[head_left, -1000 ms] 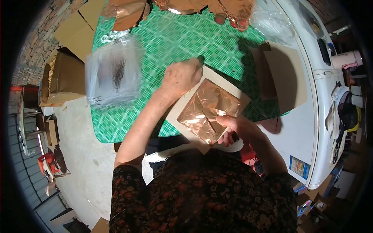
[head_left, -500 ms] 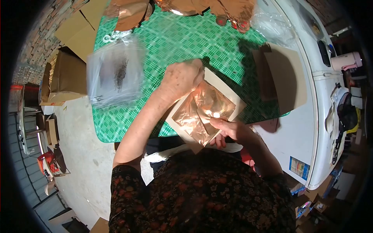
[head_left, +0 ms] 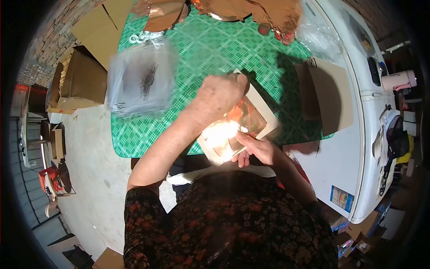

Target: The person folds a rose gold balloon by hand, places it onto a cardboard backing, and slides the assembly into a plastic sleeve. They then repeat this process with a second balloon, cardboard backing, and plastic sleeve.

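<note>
A square beige card with a shiny copper-coloured foil sheet on its face is held tilted over the near edge of the table. My right hand grips its lower right edge, the thumb on the foil and the fingers underneath. Across the upper left side of the card lies my left hand, closed, with its fingertips turned down and out of sight. What it pinches, if anything, is hidden. Strong glare washes out the lower left part of the foil.
On the green checked table lie a stack of clear plastic sleeves at left and crumpled copper foil at the far edge. Beige cardboard rests at right, beside a white fridge lying flat. A cardboard box stands left.
My left hand has shifted slightly up and right over the card. The right hand has slid a little left along the lower edge. Glare on the foil has grown.
</note>
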A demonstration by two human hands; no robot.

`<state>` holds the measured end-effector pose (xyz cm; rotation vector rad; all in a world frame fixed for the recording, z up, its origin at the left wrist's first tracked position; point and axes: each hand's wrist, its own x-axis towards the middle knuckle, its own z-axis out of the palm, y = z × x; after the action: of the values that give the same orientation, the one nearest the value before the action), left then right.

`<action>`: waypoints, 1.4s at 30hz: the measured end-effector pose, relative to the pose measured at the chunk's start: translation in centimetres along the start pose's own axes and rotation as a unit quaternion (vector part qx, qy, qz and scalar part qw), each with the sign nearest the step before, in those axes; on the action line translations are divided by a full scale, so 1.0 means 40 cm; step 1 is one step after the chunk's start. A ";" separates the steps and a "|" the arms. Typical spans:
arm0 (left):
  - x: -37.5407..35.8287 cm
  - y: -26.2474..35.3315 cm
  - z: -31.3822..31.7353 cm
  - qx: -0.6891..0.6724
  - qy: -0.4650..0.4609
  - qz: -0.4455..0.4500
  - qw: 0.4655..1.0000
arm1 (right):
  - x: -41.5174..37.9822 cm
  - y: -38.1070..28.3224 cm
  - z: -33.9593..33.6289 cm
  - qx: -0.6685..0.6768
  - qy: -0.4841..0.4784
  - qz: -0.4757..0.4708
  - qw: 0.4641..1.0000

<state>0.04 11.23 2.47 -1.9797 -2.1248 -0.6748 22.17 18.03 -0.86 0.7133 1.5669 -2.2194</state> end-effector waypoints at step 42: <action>-0.350 0.132 -0.031 -0.335 0.141 -0.433 0.825 | -0.064 0.191 0.102 0.122 0.040 -0.017 0.992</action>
<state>6.51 -1.84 -1.05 -0.8148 -2.7429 -1.9269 27.49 11.56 -4.21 0.8582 1.3656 -2.4631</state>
